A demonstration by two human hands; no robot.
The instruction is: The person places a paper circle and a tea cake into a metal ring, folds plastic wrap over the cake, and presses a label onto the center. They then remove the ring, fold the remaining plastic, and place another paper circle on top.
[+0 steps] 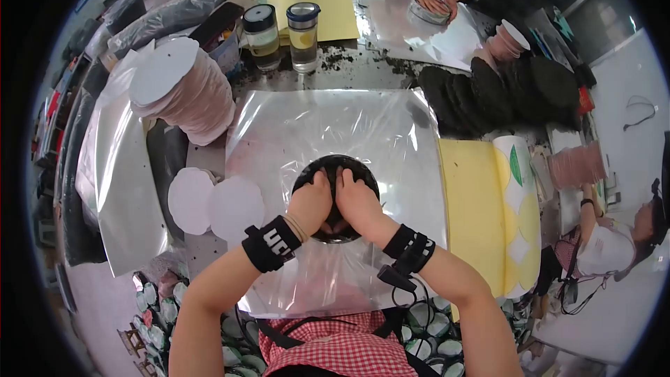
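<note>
Head view of a work table. A large square sheet of clear glossy plastic film lies flat at the centre and serves as reference for all positions. Near the middle of the film, slightly toward the person, sits a dark round compressed cake, only its far rim showing. The left hand and the right hand rest palm-down on the cake, side by side and touching, fingers drawn together and lightly bent over its top; they press on it and enclose nothing. A black wrist strap sits on the left forearm. Left of the film: two loose white paper discs and, farther back, a tall stack of pinkish paper rounds. Beyond the film: two clear jars with dark lids among dark crumbs. Right of the film: yellow paper sheets; farther back on that side, a row of dark cakes. A co-worker's hands work beyond the far right corner. Judged from its look, the cake is dense, stiff and crumbly at the edge, best held at opposite sides of the rim; the film is light, slippery and easily creased
</note>
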